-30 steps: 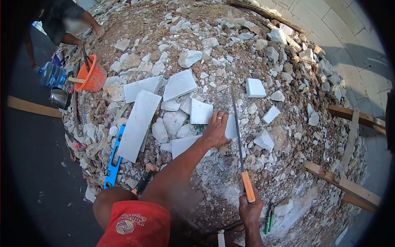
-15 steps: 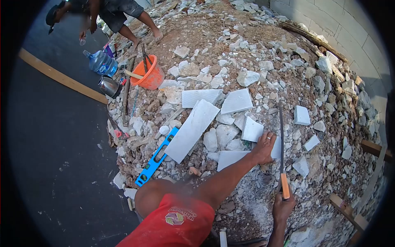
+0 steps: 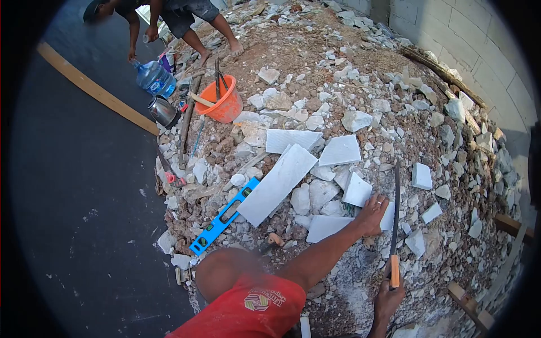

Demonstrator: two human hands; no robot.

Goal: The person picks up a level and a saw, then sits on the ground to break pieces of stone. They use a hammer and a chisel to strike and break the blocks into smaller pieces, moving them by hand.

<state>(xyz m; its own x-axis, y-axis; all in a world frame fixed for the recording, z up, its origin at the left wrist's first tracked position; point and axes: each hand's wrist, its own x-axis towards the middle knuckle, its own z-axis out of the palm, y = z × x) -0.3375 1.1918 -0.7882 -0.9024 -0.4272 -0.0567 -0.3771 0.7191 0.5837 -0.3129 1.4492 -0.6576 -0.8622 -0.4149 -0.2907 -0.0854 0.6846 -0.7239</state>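
Note:
My left hand [image 3: 372, 215] presses down on a white block [image 3: 327, 227], with the fingers bent over its far edge. Part of that block shows on each side of the hand. In my right hand [image 3: 389, 296] is a hand saw [image 3: 395, 225] with an orange handle, its thin dark blade seen nearly edge-on. The blade runs along the block's right end; whether it touches cannot be made out. Just beyond my left hand lies a smaller white piece [image 3: 357, 190]. A long white slab [image 3: 277, 185] rests left of it, beside a blue spirit level [image 3: 224, 217].
Rubble covers the slope. An orange bucket [image 3: 223, 105] holds sticks or tools. Near it are a steel kettle [image 3: 163, 111] and a large water bottle [image 3: 155, 79], with a co-worker [image 3: 186, 19] bending over. A block wall [image 3: 473, 50] stands right; timber [image 3: 470, 304] lies lower right.
The saw has slid a little toward me, while my left hand stays on the block. The co-worker's hand has come down to the water bottle. My view has shifted slightly left.

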